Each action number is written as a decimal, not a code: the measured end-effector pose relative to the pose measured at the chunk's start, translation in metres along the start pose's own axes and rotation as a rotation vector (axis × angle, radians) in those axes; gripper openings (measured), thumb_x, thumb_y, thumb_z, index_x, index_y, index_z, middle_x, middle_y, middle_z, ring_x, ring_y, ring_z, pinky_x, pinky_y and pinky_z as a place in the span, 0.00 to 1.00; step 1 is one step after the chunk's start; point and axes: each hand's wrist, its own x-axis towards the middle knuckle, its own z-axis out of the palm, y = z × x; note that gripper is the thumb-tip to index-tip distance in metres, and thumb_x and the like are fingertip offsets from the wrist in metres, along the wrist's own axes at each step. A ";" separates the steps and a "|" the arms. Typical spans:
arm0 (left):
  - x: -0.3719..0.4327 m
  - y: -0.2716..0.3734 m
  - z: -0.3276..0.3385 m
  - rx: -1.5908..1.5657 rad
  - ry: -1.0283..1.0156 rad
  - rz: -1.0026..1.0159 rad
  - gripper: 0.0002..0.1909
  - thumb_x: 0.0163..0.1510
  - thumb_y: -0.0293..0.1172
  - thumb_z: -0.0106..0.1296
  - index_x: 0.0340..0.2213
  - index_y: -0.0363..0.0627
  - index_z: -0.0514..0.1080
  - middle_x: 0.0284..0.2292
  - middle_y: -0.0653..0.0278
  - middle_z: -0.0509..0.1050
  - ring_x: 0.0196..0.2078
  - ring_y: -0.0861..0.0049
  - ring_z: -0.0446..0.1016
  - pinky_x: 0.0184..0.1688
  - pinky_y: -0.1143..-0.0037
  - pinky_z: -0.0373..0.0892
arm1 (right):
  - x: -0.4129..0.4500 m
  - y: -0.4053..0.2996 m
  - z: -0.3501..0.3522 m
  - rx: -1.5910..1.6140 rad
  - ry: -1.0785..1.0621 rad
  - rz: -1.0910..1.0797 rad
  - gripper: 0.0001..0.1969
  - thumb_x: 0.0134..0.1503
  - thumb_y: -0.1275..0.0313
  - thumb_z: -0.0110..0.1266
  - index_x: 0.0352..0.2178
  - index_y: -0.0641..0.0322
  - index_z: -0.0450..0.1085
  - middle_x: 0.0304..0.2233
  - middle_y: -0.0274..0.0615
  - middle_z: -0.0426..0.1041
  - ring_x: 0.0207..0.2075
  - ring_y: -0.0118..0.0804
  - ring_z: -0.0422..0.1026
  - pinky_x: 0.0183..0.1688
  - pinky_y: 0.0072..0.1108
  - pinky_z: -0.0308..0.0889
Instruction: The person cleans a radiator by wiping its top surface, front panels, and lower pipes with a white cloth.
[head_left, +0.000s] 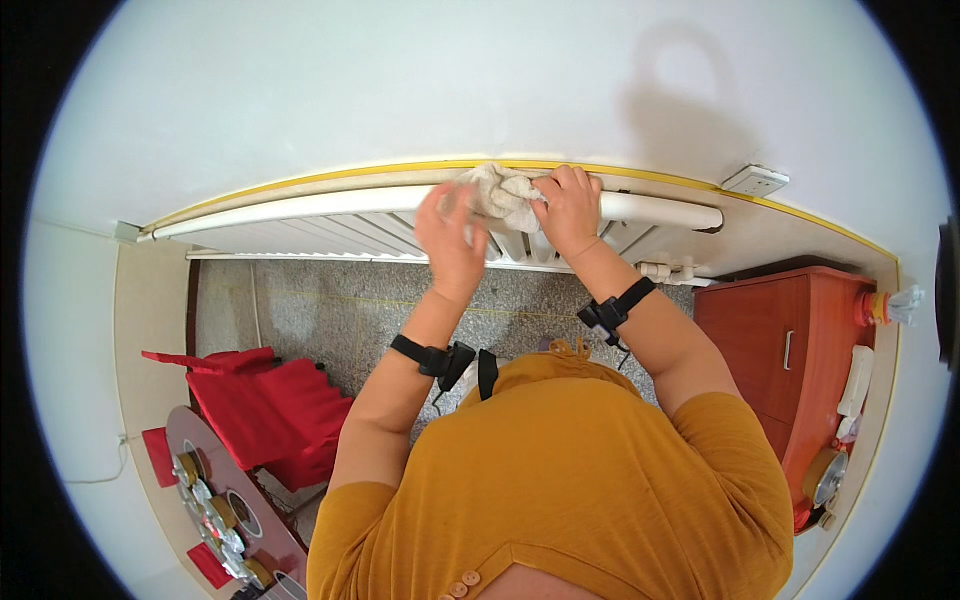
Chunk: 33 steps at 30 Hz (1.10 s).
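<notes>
A crumpled off-white cloth (504, 193) lies over the top rail of a white wall radiator (322, 204). My right hand (571, 208) grips the cloth's right end, with its fingers reaching over the rail towards the wall. At the cloth's left side is my left hand (452, 232), blurred, its fingers spread. Whether those fingers touch the cloth is not clear. Below the rail, the radiator's ribbed panels show between and beside my wrists.
A white wall socket (754, 181) sits above the radiator's right end. On the right stands a red-brown wooden cabinet (757, 337) with things on top. A red-covered chair (270, 405) and a brown table (217, 450) bearing several containers are at the lower left.
</notes>
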 end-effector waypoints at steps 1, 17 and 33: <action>0.001 0.008 -0.001 0.073 -0.094 0.283 0.30 0.41 0.24 0.55 0.50 0.52 0.65 0.47 0.55 0.63 0.51 0.59 0.60 0.52 0.62 0.57 | -0.001 0.000 0.001 -0.005 0.009 0.000 0.13 0.35 0.71 0.63 0.27 0.50 0.72 0.29 0.31 0.64 0.36 0.37 0.64 0.40 0.31 0.55; 0.008 -0.009 0.024 0.274 -0.193 0.307 0.37 0.33 0.31 0.64 0.49 0.58 0.62 0.44 0.69 0.64 0.50 0.69 0.61 0.52 0.55 0.54 | -0.012 -0.025 0.006 -0.044 -0.073 -0.086 0.23 0.39 0.77 0.57 0.42 0.55 0.68 0.41 0.40 0.64 0.46 0.45 0.62 0.50 0.37 0.56; 0.029 -0.132 -0.074 0.244 -0.222 0.257 0.34 0.34 0.26 0.61 0.47 0.55 0.64 0.43 0.66 0.66 0.50 0.65 0.62 0.54 0.61 0.56 | 0.027 -0.149 0.108 0.076 -0.108 -0.048 0.27 0.37 0.72 0.61 0.43 0.55 0.64 0.42 0.44 0.61 0.47 0.46 0.59 0.50 0.41 0.52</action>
